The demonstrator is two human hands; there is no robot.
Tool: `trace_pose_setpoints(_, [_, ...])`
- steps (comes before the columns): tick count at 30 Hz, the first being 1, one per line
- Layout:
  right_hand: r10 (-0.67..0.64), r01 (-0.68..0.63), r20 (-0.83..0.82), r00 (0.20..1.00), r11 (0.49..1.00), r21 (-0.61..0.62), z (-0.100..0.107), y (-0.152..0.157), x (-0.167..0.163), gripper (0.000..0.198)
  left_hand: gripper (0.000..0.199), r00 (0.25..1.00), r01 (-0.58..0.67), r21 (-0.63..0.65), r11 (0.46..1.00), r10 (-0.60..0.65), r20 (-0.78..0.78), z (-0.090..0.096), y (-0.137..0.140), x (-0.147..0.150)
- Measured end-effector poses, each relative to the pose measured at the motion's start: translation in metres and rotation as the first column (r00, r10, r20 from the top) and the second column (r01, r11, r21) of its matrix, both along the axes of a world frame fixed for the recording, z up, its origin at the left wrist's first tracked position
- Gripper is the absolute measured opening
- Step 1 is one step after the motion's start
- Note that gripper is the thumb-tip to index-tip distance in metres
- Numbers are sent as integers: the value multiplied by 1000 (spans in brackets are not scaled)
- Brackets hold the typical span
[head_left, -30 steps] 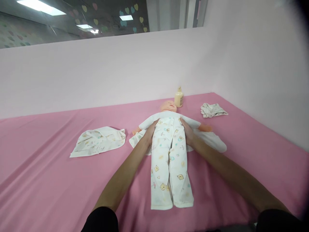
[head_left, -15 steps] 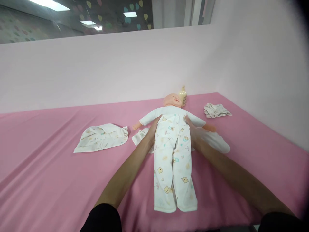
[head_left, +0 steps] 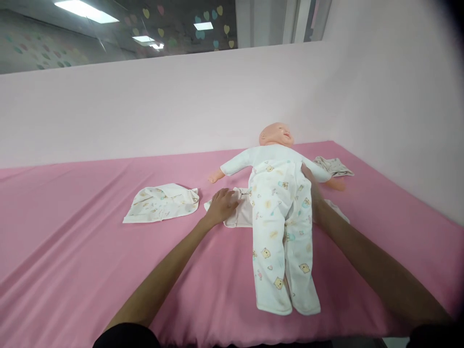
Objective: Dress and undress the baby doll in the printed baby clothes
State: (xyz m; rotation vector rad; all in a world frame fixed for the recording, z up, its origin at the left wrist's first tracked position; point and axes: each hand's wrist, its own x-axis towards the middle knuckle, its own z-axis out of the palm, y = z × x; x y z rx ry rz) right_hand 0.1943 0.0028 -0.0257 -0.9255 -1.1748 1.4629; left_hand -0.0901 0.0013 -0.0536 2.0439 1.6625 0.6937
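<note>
One doll [head_left: 281, 193], dressed in one white long-sleeved top [head_left: 272, 152] and one pair of printed pants [head_left: 273, 232], is held by its side above a pink-covered counter [head_left: 174, 280], right of center before me. My right hand [head_left: 314, 192] is closed around the side of its waist, thumb at the front near the waistband, the other fingers mostly hidden from view. My left hand [head_left: 222, 206] is partly open, palm down and fingers loosely curved, touching one white cloth [head_left: 241, 215] that lies just beside the doll and runs out of sight behind it; I cannot tell whether the fingertips pinch a fold. The doll's two arms stretch out to either side, each bare hand showing past its cuff, and its two pant legs hang toward me, side by side, hems nearest the front edge. One head, turned sideways, shows against the one pale wall [head_left: 152, 108] behind the counter. Two more pieces of cloth lie apart from the doll's body: one printed cloth [head_left: 163, 204], folded nearly flat, to the left of my left hand, and one smaller folded bundle [head_left: 335, 166] at the far right, partly covered by the doll's arm. Two black sleeves, both mine, edge the bottom of the scene.
</note>
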Motion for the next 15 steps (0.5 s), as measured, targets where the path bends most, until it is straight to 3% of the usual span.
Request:
trace_pose_setpoints(3, [-19,19,10,1000,1000,14,4,1,0,54,56,970,-122,26,992,125,-210,-12,7,-7])
trace_pose_setpoints(7, [-9,8,-64,998,1000,-17,4,0,-3,53,58,955,-177,17,984,176,-241,-19,13,-7])
trace_pose_setpoints(9, [20,-25,-123,992,999,-44,3,-1,-4,54,57,961,-182,71,981,193,-199,-19,11,-3])
trace_pose_setpoints(11, [69,-86,-202,977,993,-76,2,-2,-4,56,53,982,-168,151,974,180,-66,-16,5,7])
trace_pose_setpoints(13, [112,-146,-278,954,983,-106,3,-3,-4,59,47,974,-108,141,984,77,213,-7,-1,24])
trace_pose_setpoints(14, [125,-168,-304,944,978,-120,3,-3,-5,60,45,914,-47,76,996,12,405,-1,-3,35])
trace_pose_setpoints(15, [130,-180,-323,937,975,-130,4,-2,-5,61,44,798,26,-15,1000,-11,602,5,-4,46])
